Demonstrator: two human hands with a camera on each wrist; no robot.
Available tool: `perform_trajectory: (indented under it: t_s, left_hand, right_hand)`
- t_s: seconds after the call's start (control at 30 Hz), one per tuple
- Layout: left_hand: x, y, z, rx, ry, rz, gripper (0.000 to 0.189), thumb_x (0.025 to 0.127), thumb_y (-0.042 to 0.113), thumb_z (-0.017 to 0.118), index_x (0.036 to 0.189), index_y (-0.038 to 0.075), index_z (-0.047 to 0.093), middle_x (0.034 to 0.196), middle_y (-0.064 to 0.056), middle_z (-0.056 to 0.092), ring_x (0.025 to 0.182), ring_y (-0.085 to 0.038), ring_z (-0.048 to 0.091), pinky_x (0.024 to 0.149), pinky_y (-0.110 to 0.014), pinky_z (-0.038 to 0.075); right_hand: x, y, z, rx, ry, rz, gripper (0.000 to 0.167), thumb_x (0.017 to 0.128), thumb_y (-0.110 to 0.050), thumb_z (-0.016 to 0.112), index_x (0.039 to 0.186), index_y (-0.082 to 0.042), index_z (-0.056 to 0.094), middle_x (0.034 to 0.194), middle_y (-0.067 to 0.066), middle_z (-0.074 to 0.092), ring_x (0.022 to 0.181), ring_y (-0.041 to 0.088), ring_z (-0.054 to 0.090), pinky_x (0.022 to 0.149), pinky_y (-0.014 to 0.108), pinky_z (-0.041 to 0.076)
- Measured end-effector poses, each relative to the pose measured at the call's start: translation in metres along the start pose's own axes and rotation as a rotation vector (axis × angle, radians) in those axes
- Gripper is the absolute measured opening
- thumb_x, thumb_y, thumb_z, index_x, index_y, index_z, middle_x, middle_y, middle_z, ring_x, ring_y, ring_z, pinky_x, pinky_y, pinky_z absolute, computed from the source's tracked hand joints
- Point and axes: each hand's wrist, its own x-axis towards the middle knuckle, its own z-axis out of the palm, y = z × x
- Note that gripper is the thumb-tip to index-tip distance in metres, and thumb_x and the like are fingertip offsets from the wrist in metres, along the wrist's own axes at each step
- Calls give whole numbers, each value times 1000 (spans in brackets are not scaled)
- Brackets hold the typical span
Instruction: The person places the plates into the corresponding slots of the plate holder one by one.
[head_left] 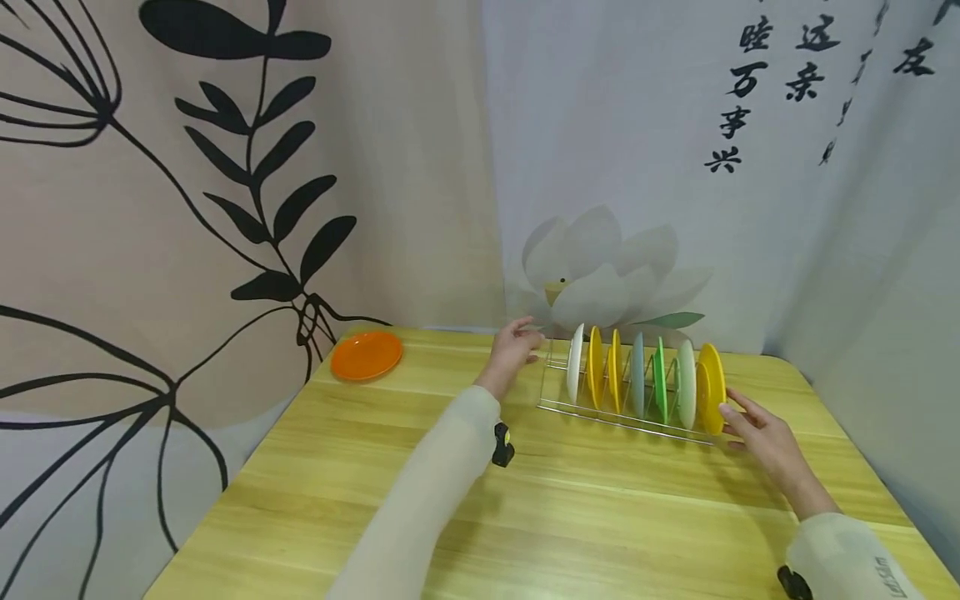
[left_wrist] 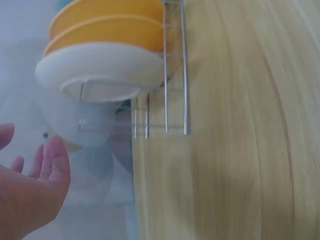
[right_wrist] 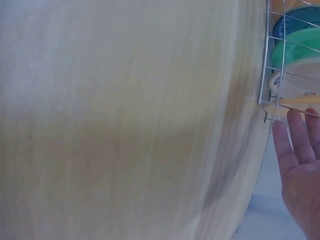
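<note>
A wire dish rack (head_left: 626,421) stands on the table with several plates upright in a row. From left to right they are a white plate (head_left: 575,364), two yellow plates, a grey-blue plate (head_left: 637,375), a green plate (head_left: 660,379), a pale green plate (head_left: 686,383) and a yellow plate (head_left: 710,389). My left hand (head_left: 512,354) hovers off the rack's left end, fingers loosely bent, holding nothing. At the other end, my right hand (head_left: 765,442) is against the last yellow plate, fingers mostly straight. In the right wrist view its fingertips (right_wrist: 295,117) are by the rack's end wires.
An orange plate (head_left: 366,356) lies flat at the table's back left corner. The wooden table (head_left: 585,508) backs onto a printed curtain (head_left: 420,167), with another curtain wall along the right side.
</note>
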Motion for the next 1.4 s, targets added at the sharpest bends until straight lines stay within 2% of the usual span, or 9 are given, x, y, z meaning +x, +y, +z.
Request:
perform_trajectory:
  t_s: [0.13,0.23,0.37,0.6,0.7,0.87,1.1,1.2,1.4]
  left_hand:
    - [0,3,-19,-41,43,-4,51,94,7,61,144,8,50,120,-16,62,113,-34,58,96,-47,51]
    - [1,3,-41,-78,89,-15,53,94,9,62,146,8,47,123,-18,61,116,-35,57,96,-45,51]
    - [2,1,-78,-130,183,-27,55,94,7,61,147,8,46,121,-18,59,118,-39,54,99,-47,49]
    - [-3,-4,-147,-206,314,-93,54,99,13,60,150,14,42,144,-15,46,120,-30,53,103,-42,46]
    - [-3,-10,-173,-271,395,-93,51,99,11,59,146,11,43,141,-13,46,115,-28,54,106,-44,43]
    - [-9,-16,-210,-368,511,-90,46,98,6,57,141,9,43,124,-9,51,108,-26,54,107,-42,42]
    - [-22,-27,-253,-437,640,-144,55,98,9,59,150,12,40,121,-7,50,114,-25,50,106,-37,42]
    - [-26,-35,-266,-406,698,-171,60,97,10,60,152,13,37,114,-2,50,106,-20,52,103,-34,44]
    - [-32,-47,-286,-379,758,-191,64,98,10,59,155,15,32,102,4,43,89,-12,47,96,-29,45]
  right_hand:
    - [0,2,-1,-7,9,6,74,104,-46,45,156,0,20,140,39,42,89,-7,60,79,37,59]
    - [1,3,-1,-8,9,6,74,104,-46,45,156,0,20,140,39,42,89,-7,60,78,36,59]
    - [1,2,0,-7,9,2,74,104,-46,45,156,0,20,140,39,42,89,-7,60,79,37,59]
    - [1,4,0,-4,0,11,74,104,-47,44,157,-2,19,141,38,41,89,-8,59,80,37,59]
    - [0,3,0,-2,-2,17,74,104,-47,44,157,-2,18,141,38,41,89,-9,59,81,38,59]
    - [-1,1,1,-8,-3,15,74,104,-48,43,157,-2,18,142,38,41,89,-9,59,81,39,59]
    - [-2,-1,2,-22,4,9,73,104,-47,43,157,-2,20,140,37,44,89,-8,60,80,39,59]
    - [-2,0,1,-25,10,10,73,104,-46,44,157,-2,20,139,37,45,89,-8,59,80,38,59]
    - [-2,1,0,-18,-8,21,73,104,-47,43,157,-3,18,141,37,43,90,-9,59,81,38,59]
